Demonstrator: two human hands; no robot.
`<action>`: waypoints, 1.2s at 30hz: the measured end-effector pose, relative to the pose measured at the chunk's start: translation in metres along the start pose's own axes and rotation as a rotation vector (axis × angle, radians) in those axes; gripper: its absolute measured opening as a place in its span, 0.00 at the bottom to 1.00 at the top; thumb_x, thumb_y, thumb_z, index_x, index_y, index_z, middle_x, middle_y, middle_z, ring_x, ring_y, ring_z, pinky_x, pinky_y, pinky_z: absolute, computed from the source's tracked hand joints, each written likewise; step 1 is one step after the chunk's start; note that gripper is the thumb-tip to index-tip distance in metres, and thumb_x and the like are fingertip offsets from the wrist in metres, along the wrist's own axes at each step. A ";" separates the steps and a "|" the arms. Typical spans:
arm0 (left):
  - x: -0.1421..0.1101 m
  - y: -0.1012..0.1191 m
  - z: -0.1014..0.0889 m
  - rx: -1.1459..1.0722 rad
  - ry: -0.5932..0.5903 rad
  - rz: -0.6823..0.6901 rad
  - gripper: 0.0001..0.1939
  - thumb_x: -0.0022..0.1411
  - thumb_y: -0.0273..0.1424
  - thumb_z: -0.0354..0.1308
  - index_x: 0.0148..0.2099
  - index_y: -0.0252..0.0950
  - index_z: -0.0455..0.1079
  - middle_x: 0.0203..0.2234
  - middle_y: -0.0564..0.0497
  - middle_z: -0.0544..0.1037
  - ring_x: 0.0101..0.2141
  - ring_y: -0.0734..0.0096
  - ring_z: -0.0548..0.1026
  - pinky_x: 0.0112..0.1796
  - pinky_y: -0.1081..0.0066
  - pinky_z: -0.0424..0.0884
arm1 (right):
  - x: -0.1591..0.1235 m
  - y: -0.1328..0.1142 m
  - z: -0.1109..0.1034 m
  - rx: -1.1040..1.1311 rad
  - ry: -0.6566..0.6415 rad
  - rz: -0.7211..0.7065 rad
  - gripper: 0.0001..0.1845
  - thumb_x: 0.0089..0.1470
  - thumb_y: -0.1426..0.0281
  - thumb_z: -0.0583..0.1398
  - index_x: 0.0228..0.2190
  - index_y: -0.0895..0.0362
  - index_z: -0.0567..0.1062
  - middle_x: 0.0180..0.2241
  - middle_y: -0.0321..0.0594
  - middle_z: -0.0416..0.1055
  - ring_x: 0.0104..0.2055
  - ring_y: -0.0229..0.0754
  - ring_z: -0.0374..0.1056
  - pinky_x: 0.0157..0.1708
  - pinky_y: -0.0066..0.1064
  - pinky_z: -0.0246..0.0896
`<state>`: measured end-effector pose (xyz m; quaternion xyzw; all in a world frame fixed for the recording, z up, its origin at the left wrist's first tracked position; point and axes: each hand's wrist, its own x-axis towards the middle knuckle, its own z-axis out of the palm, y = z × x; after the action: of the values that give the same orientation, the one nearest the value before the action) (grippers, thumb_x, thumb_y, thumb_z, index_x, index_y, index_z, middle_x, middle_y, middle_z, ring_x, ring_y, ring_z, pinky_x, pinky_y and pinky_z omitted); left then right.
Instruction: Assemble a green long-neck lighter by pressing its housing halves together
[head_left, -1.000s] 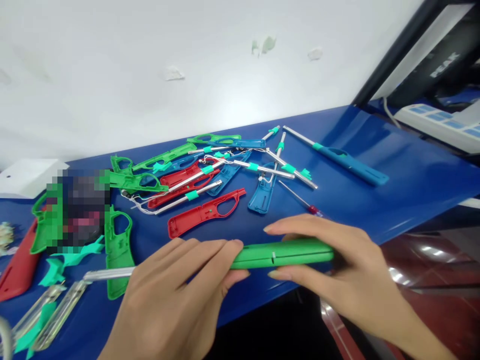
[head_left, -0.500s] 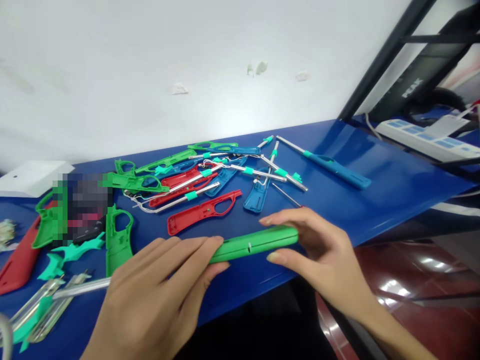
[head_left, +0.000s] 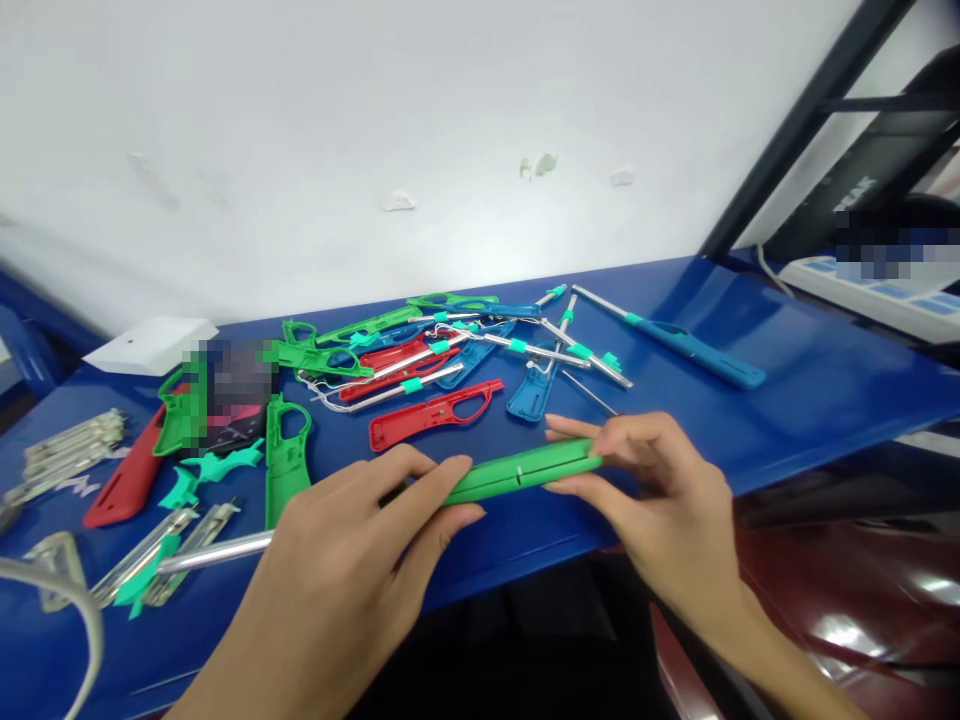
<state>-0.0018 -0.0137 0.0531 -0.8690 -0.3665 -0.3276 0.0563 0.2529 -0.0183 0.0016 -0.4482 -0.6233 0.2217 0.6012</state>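
Observation:
Between my two hands is a green long-reach lighter (head_left: 525, 473), held level above the table's front edge with its narrow seam side facing me. My left hand (head_left: 352, 545) wraps round its left part. A metal tube (head_left: 217, 552) shows to the left of that hand; the hand hides where it meets the lighter. My right hand (head_left: 660, 490) pinches the right end of the handle between thumb and fingers. Just beyond, a red handle half (head_left: 435, 413) and a blue handle half (head_left: 532, 390) lie on the table.
Several metal tubes with turquoise clips (head_left: 517, 346) lie among more handle halves. An assembled-looking blue lighter (head_left: 697, 355) rests to the right. Clear fuel tanks (head_left: 142, 550), loose turquoise clips (head_left: 225, 460) and a white box (head_left: 154, 343) sit left. A power strip (head_left: 885, 300) stands far right.
My right fingers have closed onto the right end of the green lighter, where they were partly apart before. The camera view has shifted left, showing more of the table's left side.

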 end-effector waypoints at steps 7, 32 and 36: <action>0.003 -0.003 0.000 -0.026 0.024 -0.017 0.12 0.83 0.34 0.57 0.48 0.36 0.81 0.38 0.49 0.87 0.30 0.66 0.85 0.32 0.70 0.81 | 0.000 0.001 -0.003 -0.036 -0.097 0.000 0.21 0.64 0.66 0.75 0.30 0.49 0.68 0.31 0.31 0.83 0.54 0.57 0.84 0.44 0.27 0.84; -0.005 0.002 0.002 -0.006 -0.023 -0.051 0.07 0.83 0.35 0.58 0.55 0.41 0.76 0.40 0.53 0.84 0.29 0.66 0.83 0.27 0.65 0.73 | -0.005 0.013 -0.007 -0.180 -0.200 -0.132 0.12 0.70 0.64 0.71 0.46 0.47 0.73 0.58 0.34 0.85 0.58 0.45 0.82 0.57 0.26 0.79; -0.006 0.002 0.002 -0.005 -0.013 -0.063 0.07 0.83 0.36 0.59 0.55 0.42 0.76 0.41 0.54 0.85 0.29 0.67 0.83 0.29 0.66 0.74 | -0.004 0.013 -0.005 -0.104 -0.178 -0.093 0.13 0.71 0.63 0.70 0.47 0.46 0.70 0.53 0.32 0.87 0.59 0.46 0.82 0.56 0.32 0.82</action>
<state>-0.0025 -0.0184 0.0480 -0.8592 -0.3933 -0.3246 0.0417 0.2606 -0.0166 -0.0103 -0.4279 -0.7052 0.1998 0.5289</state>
